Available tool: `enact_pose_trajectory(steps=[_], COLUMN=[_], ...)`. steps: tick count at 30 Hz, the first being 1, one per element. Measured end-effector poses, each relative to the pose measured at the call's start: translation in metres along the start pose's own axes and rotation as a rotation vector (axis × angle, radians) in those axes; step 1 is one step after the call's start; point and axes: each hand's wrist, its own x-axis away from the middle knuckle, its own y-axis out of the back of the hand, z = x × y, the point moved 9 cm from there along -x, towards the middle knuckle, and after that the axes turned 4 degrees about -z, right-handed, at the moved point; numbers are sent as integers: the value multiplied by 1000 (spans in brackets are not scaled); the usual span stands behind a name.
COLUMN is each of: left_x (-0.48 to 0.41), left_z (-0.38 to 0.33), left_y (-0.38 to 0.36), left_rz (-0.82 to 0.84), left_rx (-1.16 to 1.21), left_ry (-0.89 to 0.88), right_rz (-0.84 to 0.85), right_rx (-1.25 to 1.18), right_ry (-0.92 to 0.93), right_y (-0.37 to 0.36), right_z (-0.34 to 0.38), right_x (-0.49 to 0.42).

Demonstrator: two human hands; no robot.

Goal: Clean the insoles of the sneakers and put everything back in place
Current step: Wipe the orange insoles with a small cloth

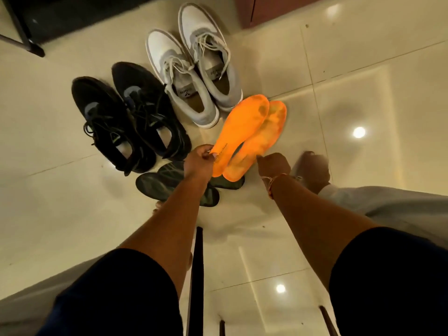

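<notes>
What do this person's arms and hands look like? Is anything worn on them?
The left hand and right hand are bare, with no gloves and no rings that I can make out. The forearms are uncovered, and dark short sleeves end about the elbow. The right wrist carries a thin thread bracelet with orange and pale strands. The left wrist shows nothing.

warm, dim indoor light came from overhead; round lamp glare sat on the glossy floor [363, 69] right of the right hand [274, 164] and nearer than it. the orange insoles [242, 132] past the left hand [197, 162] looked overexposed. a foot [314, 166] just right of the right hand was blurred; tile lines bowed toward the edges.
</notes>
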Motion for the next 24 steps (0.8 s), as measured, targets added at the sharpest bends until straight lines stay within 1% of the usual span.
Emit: enact_pose_trajectory(steps=[2, 5, 10, 13, 16, 18, 20, 21, 23, 24], left_x=[-9, -22, -26, -23, -19, -15, -5, 1, 15, 24], left_z=[3, 11, 21, 22, 23, 21, 17, 15, 9, 4], left_y=[-1, -2, -6, -7, -6, -4, 0, 3, 9, 12], left_rz=[-29, -68, -104, -110, -116, -121, -123, -125, -126, -123], left_rx=[-21, -38, -74, -117, -128, -140, -147, -145, -138, -137], left_ry=[-8, 7, 11, 7, 12, 3, 2, 10, 25, 27], right_rz=[-41, -46, -59, -35, -3, 57, 142, 157, 132, 110], right_rx=[4, -55, -82, -217, -448, -523, -521, -519, -538, -462], right_ry=[-44, -113, -145, -212, -243, -285, -284, -293, -284, -232], right_y=[0, -7, -18, -22, -28, -32, -34, -35, -29, -18], right_z=[-2, 2, 3, -4, -7, -8, -5, -8, -21, -21], right_x=[-8, -21, -33, -35, -36, -33, -23, -22, -23, -18])
